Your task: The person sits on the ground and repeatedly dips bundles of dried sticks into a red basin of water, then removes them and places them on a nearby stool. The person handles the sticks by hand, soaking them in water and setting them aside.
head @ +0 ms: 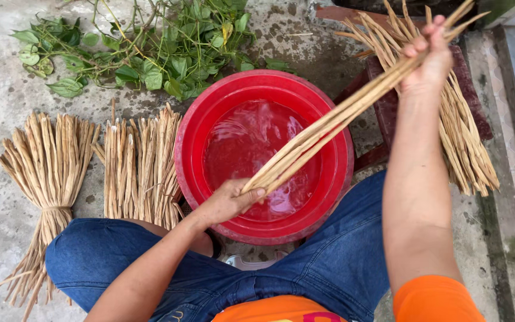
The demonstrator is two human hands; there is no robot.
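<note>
A handful of long tan dried stalks (335, 119) stretches slantwise over a red basin (189, 149) that holds water. My left hand (227, 201) grips the stalks' lower end above the basin's near rim. My right hand (429, 59) is raised at the upper right and grips the same stalks near their upper end. My knees in blue jeans flank the basin.
Two tied bundles of dried stalks (49, 173) (138, 170) lie on the concrete floor left of the basin. A loose pile of stalks (466, 137) rests on a dark red stool (377, 77) at the right. Green leafy vines (150, 48) lie behind the basin.
</note>
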